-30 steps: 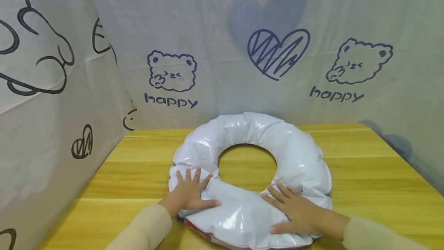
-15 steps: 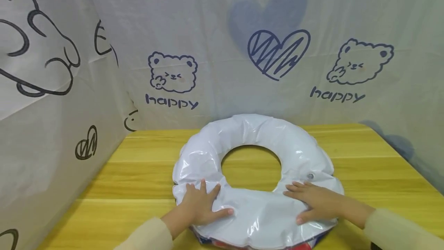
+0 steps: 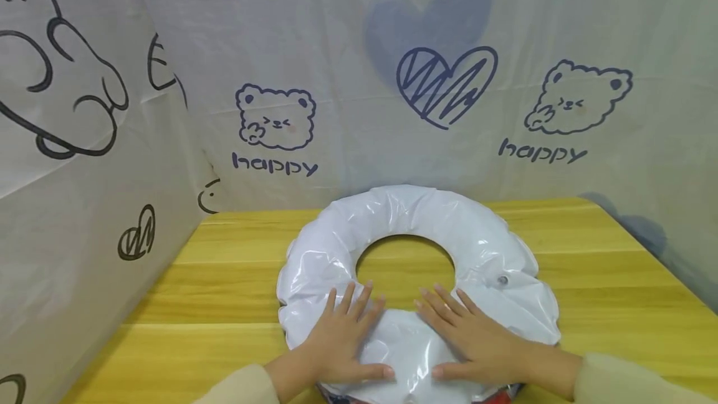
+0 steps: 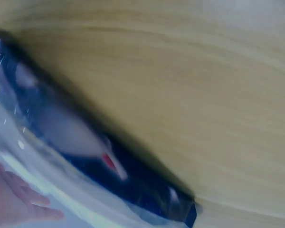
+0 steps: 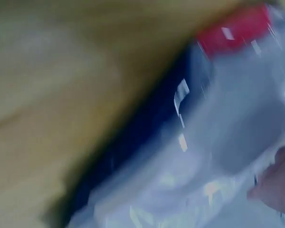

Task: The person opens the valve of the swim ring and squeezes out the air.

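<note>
A glossy white inflatable swim ring (image 3: 415, 207) lies flat on the table, its near side towards me. My left hand (image 3: 339, 338) rests on the near left part of the ring, fingers spread and straight. On the near right part lies my right hand (image 3: 482, 345), also with straight fingers, thumb pointing towards the left thumb. A small round valve (image 3: 502, 280) shows beyond the right hand. In the left wrist view the ring's lower side (image 4: 128, 185) is dark blue with pale and red print. The blurred right wrist view shows a red patch (image 5: 237, 31) on the rim.
The yellow wood-grain table (image 3: 224, 292) extends to both sides of the ring. Behind it hangs a pale curtain (image 3: 348, 142) printed with bears and hearts, close to the ring's far edge. Another printed sheet (image 3: 73, 217) borders the table's left side.
The ring has shifted slightly right and towards me, mostly in the first half second. Since then both hands have slid inward over its near side, closer together.
</note>
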`<state>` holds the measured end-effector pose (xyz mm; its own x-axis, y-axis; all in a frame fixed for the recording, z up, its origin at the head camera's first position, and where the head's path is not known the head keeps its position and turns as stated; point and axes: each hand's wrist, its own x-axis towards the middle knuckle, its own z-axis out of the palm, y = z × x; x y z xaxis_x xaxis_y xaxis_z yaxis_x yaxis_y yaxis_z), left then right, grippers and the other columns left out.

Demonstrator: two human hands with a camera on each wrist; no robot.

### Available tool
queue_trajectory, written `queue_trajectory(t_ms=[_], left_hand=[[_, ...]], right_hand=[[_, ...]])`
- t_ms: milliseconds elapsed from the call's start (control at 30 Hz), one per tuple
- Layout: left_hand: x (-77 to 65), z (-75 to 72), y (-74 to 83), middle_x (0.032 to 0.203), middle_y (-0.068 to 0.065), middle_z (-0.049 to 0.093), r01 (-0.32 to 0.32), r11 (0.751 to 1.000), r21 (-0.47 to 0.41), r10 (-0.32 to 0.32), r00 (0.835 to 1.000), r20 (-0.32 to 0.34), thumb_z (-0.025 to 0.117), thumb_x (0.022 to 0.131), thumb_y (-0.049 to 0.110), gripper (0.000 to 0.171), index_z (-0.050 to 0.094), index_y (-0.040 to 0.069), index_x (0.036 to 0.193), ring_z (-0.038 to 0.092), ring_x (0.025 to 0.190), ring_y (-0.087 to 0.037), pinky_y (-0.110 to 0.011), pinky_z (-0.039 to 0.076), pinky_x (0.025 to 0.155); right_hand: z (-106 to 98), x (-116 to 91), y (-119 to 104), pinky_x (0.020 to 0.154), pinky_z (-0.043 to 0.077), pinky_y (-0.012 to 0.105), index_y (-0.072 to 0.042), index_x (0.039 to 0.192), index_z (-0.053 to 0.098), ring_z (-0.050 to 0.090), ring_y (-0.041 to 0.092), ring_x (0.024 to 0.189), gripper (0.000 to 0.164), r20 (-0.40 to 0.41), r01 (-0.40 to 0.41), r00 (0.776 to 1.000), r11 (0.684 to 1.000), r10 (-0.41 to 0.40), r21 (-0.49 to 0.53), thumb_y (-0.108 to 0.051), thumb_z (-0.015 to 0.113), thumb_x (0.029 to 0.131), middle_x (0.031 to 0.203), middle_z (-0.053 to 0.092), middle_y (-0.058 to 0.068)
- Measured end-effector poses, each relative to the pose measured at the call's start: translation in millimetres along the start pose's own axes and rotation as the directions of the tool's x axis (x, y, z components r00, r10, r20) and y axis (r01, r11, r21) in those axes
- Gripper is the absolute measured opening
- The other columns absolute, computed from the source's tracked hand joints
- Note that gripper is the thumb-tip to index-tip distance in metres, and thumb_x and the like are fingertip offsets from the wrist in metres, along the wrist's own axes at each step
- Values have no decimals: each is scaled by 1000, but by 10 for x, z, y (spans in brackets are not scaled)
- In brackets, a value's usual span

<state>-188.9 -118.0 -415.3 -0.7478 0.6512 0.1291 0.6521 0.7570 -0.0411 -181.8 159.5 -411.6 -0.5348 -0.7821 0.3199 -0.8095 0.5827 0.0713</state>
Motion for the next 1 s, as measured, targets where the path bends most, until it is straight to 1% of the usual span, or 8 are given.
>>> queue_trajectory(t_ms=[67, 133, 200, 367, 600, 733, 833, 1000], left_hand=[[15, 57, 31, 154, -21, 15, -17, 1000, -9, 17, 1000, 21, 38, 76, 81, 100, 20, 15, 149, 19, 136, -51, -71, 19, 101], [23, 126, 54, 155, -20, 12, -11, 1000, -7, 11, 999, 43, 39, 74, 82, 103, 16, 16, 150, 16, 136, -52, -74, 17, 98], [24, 186, 72, 155, -20, 10, 2, 1000, -6, -2, 998, 63, 40, 73, 82, 103, 14, 18, 150, 15, 136, -52, -76, 16, 96], [24, 254, 111, 155, -19, 11, 24, 1000, 19, -26, 996, 82, 40, 73, 83, 103, 16, 20, 150, 17, 136, -52, -77, 15, 95], [46, 269, 141, 155, -15, 13, 38, 996, 82, -47, 992, 116, 39, 72, 83, 101, 18, 22, 150, 15, 137, -51, -76, 14, 96], [75, 304, 138, 156, -13, 11, 44, 992, 115, -61, 987, 148, 36, 71, 86, 102, 16, 24, 150, 11, 138, -50, -76, 13, 96], [90, 328, 138, 157, -11, 11, 46, 989, 143, -70, 984, 165, 32, 70, 88, 103, 15, 25, 150, 11, 138, -50, -76, 14, 97], [96, 340, 139, 156, -9, 14, 46, 982, 186, -80, 980, 181, 28, 67, 91, 104, 17, 27, 149, 13, 138, -50, -76, 15, 96]], right_hand=[[100, 13, -63, 107, -28, 28, -4, 147, 21, -23, 15, 140, 88, -7, 1, 1000, 999, -2, -54, -66, 39, 87, 155, 14, 17], [176, 12, -95, 104, -32, 31, -3, 147, 19, -29, 16, 138, 91, 12, -18, 1000, 999, 18, -52, -69, 36, 87, 156, 5, 14], [234, 5, -104, 102, -34, 33, -4, 148, 17, -31, 17, 137, 91, 44, -36, 998, 999, 37, -13, -69, 34, 87, 157, 0, 13], [330, 7, -103, 96, -38, 32, -6, 149, 11, -36, 15, 134, 90, 141, -62, 989, 991, 46, 115, -68, 33, 88, 155, 5, 20], [367, 57, -116, 93, -40, 34, -7, 149, 10, -39, 12, 131, 92, 246, -116, 967, 974, 66, 194, -70, 34, 86, 155, 5, 21], [394, 75, -117, 92, -39, 35, -7, 149, 11, -31, 22, 137, 94, 299, -157, 951, 960, 83, 231, -71, 37, 85, 154, 6, 23], [403, 84, -115, 92, -38, 36, -7, 149, 12, -17, 36, 141, 95, 322, -177, 943, 949, 87, 262, -71, 39, 84, 155, 5, 22], [413, 110, -114, 91, -39, 33, -7, 148, 16, 1, 48, 139, 96, 333, -168, 940, 955, 79, 246, -71, 41, 82, 155, 10, 20]])
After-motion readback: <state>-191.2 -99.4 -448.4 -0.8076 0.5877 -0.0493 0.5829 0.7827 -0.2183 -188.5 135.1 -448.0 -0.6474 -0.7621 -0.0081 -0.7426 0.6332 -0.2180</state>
